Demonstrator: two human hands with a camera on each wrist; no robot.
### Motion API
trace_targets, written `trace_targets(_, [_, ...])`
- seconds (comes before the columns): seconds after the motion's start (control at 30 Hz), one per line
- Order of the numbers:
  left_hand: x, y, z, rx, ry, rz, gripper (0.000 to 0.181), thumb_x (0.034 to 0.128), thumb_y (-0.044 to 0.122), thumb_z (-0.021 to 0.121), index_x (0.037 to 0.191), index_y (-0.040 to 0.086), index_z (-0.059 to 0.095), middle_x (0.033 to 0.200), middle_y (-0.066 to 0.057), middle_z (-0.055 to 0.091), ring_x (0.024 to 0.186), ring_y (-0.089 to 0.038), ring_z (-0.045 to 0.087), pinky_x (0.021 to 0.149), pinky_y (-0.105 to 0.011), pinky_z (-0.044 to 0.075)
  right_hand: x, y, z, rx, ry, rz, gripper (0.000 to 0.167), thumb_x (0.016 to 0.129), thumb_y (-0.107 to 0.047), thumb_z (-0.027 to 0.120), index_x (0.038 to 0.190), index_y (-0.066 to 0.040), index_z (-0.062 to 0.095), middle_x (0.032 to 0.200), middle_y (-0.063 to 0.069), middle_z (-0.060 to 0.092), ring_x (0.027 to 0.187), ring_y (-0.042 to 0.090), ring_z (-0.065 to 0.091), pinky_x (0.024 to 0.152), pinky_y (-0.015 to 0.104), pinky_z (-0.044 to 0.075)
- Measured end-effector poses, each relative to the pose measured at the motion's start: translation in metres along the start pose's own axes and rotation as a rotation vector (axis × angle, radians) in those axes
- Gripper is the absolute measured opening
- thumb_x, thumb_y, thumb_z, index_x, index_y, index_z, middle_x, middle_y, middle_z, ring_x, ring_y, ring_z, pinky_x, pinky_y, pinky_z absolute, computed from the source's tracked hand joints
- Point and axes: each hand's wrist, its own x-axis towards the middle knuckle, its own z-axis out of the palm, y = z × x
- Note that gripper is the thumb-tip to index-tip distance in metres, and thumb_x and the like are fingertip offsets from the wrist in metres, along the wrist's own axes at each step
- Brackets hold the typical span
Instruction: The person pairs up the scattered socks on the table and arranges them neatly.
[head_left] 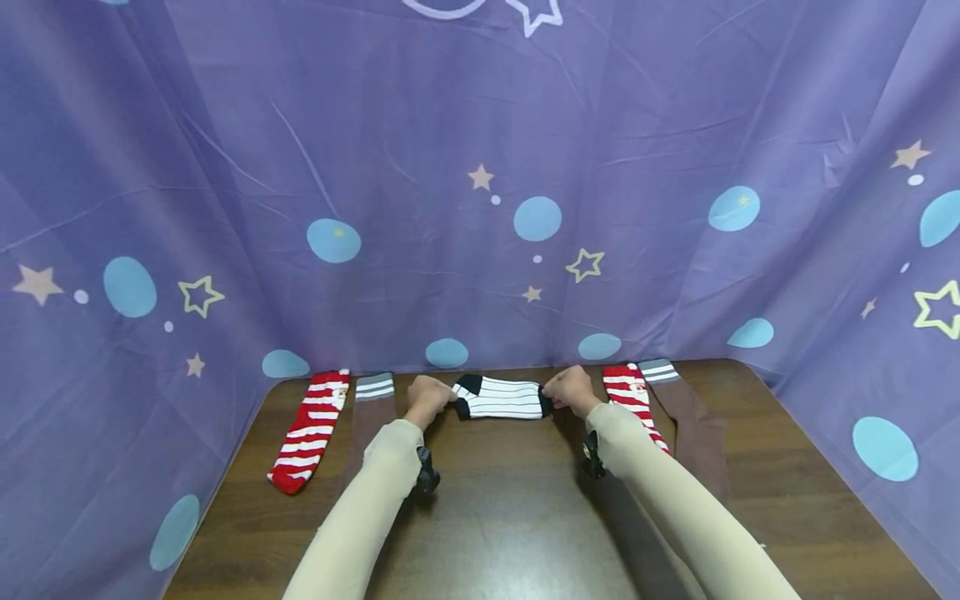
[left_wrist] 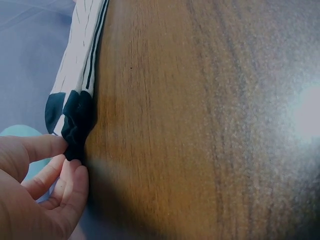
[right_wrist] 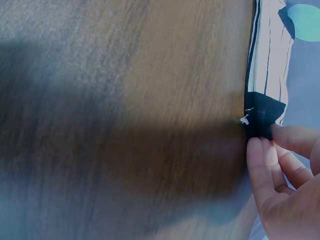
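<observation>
Your left hand and right hand pinch a white pinstriped sock by its black-trimmed ends, thumb against fingers, near the far edge of the counter. A red-striped sock and a brown sock already lie flat at left, their likenesses at right; yours looks nearly straightened, not yet released. Your sleeves partly hide both brown socks; whether a second layer lies beneath the white one is hard to tell.
</observation>
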Motion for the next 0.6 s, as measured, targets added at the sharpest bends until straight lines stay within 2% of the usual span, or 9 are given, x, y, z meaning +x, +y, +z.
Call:
trace_targets(0.17, [-0.002,0.000,0.000,-0.023,0.000,0.023,0.010,0.0774,0.008,0.080,0.086,0.003,0.081,0.076,-0.010,0.076,0.051,-0.009,0.057,0.050,-0.020,0.045,-0.003,0.001,-0.001,0.025,-0.021,-0.002,0.014,0.083,0.009,0.072,0.096,0.015,0.073,0.086,0.023,0.075,0.061,0.015,0.065,0.063,0.036,0.064])
trace_targets(0.3, [-0.004,0.000,-0.001,-0.046,-0.001,0.035,0.011,0.0777,0.006,0.077,0.088,0.001,0.080,0.080,-0.007,0.075,0.052,-0.009,0.054,0.050,-0.019,0.044,-0.004,0.001,-0.001,0.053,-0.033,0.001,0.015,0.084,0.009,0.070,0.097,0.016,0.072,0.079,0.016,0.073,0.059,0.012,0.063,0.062,0.034,0.064])
trace_targets(0.47, [-0.005,0.002,0.000,-0.046,-0.010,0.038,0.012,0.0791,0.009,0.076,0.089,0.002,0.079,0.071,-0.003,0.067,0.053,-0.011,0.053,0.050,-0.021,0.043,-0.005,-0.001,-0.005,0.069,-0.031,0.017,0.015,0.084,0.005,0.069,0.096,0.014,0.073,0.071,0.008,0.070,0.057,0.010,0.062,0.062,0.033,0.064])
trace_targets(0.6, [-0.007,0.006,0.001,-0.018,0.013,0.071,0.012,0.0800,0.014,0.072,0.084,0.005,0.078,0.075,-0.005,0.069,0.069,-0.019,0.060,0.060,-0.026,0.047,-0.007,-0.005,-0.011,0.046,-0.049,0.008,0.015,0.086,0.003,0.069,0.097,0.013,0.074,0.076,0.013,0.073,0.059,0.011,0.064,0.064,0.035,0.064])
